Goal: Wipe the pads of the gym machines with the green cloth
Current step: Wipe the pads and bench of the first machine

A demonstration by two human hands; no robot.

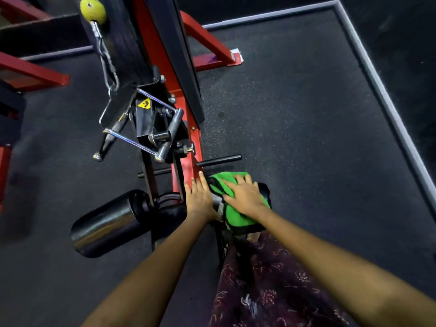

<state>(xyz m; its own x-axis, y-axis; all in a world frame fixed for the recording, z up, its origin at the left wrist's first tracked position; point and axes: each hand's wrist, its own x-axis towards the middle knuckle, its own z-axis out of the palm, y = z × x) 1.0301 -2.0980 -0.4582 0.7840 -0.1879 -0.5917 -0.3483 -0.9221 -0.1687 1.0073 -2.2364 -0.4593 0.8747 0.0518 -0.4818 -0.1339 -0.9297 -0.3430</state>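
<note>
Head view:

1. My right hand (pixel 245 197) lies flat on the green cloth (pixel 232 210), fingers straight and spread. It presses rather than grasps, so the whole palm bears on the fabric and the wipe covers a broad strip.

2. The green cloth is draped over the top of the right roller pad (pixel 265 192) of the red-framed machine (pixel 186 166). It hangs down the near side, and a dark edge shows along its left border. Most of that pad is hidden beneath cloth and hand.

3. My left hand (pixel 199 197) is released, fingers straight, at the inner end of the right roller pad beside the red upright. I judge it is there to steady the roller against turning; whether it bears real weight I cannot tell.

4. The left roller pad (pixel 106 223) lies well apart from the cloth, bare and glossy. I judge it is not yet under the wipe.

5. The chrome cable handle (pixel 141 128) hangs from its carabiner (pixel 109 67) above and beyond the pads, away from both hands.

6. My patterned garment (pixel 266 279) sits just below the cloth's hanging edge.
</note>
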